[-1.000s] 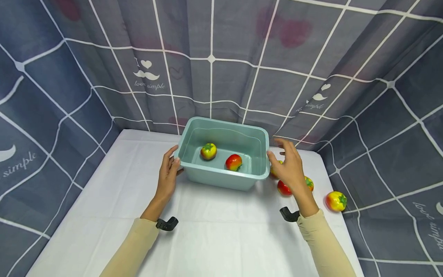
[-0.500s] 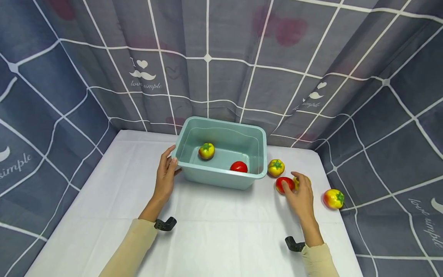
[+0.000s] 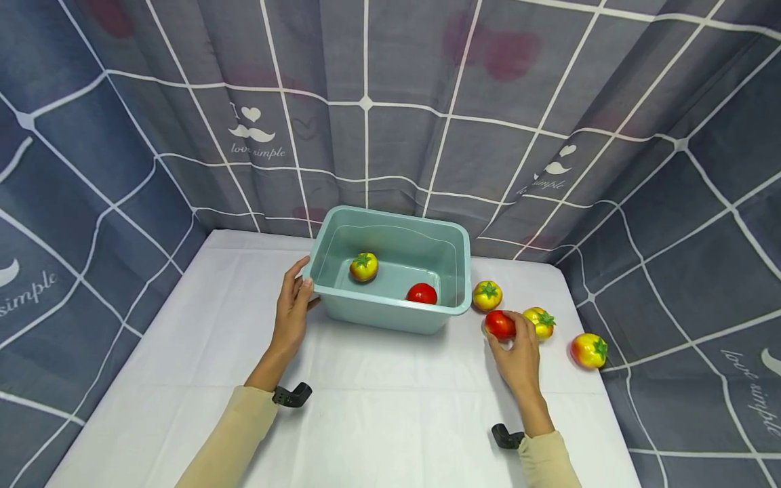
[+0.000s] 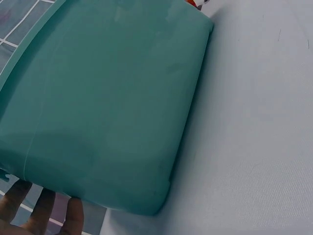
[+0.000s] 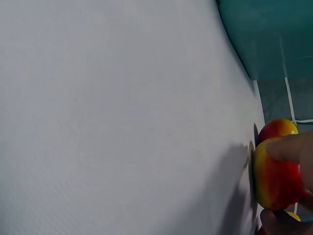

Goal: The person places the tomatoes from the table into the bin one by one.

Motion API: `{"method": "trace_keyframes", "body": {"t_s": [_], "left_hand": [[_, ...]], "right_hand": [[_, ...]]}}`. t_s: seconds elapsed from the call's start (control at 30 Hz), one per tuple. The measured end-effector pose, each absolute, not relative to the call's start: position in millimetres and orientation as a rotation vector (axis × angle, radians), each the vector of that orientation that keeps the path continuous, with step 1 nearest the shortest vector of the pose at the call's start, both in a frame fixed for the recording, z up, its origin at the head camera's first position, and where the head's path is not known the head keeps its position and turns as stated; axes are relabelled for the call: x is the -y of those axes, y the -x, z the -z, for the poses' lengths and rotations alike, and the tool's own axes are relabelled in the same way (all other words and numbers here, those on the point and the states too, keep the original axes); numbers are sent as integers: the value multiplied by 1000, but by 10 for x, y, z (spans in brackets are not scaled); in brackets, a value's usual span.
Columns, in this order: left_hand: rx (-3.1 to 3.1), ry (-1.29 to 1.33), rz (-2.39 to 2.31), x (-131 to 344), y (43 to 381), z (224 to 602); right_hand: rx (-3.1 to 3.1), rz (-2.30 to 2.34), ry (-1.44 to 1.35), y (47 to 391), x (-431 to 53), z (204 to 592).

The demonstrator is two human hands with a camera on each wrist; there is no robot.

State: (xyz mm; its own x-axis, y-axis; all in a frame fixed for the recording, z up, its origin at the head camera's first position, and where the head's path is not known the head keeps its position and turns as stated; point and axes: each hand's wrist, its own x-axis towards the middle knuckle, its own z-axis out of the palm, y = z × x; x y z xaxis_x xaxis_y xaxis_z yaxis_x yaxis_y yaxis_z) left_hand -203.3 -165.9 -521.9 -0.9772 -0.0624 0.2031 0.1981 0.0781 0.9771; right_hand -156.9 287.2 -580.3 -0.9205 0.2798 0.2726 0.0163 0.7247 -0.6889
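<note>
My left hand [image 3: 291,315] holds the left end of a pale green plastic bin [image 3: 390,313], thumb at the rim. In the left wrist view its fingers [image 4: 73,215] lie against the bin's end wall. To the bin's right, my right hand [image 3: 521,352] pinches a glossy red-and-yellow tomato-like fruit [image 3: 499,325] at the table. In the right wrist view a fingertip presses the near side of that fruit [image 5: 276,178], with another digit below it. Inside the bin lie a yellow fruit with a green leafy top [image 3: 364,267] and a red fruit [image 3: 422,293], partly hidden by the front wall.
More such fruits stand right of the bin: one behind the gripped fruit [image 3: 487,296], one beside it [image 3: 540,323], and one near the table's right edge [image 3: 588,351]. A white cloth [image 3: 378,420] covers the table. Grey-blue checked curtains [image 3: 403,135] enclose the back and sides.
My right hand has left the bin's right end, moved down and right to the loose fruits, and taken hold of a red one. The red fruit inside the bin has shifted toward the front wall.
</note>
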Motion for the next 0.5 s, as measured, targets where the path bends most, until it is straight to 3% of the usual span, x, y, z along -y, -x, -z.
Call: {"method": "trace_keyframes", "body": {"t_s": [0.5], "left_hand": [[2153,142,2009,1656,2030,5209]], "right_hand": [[2602,-1042,257,1600,-2899,5807]]}}
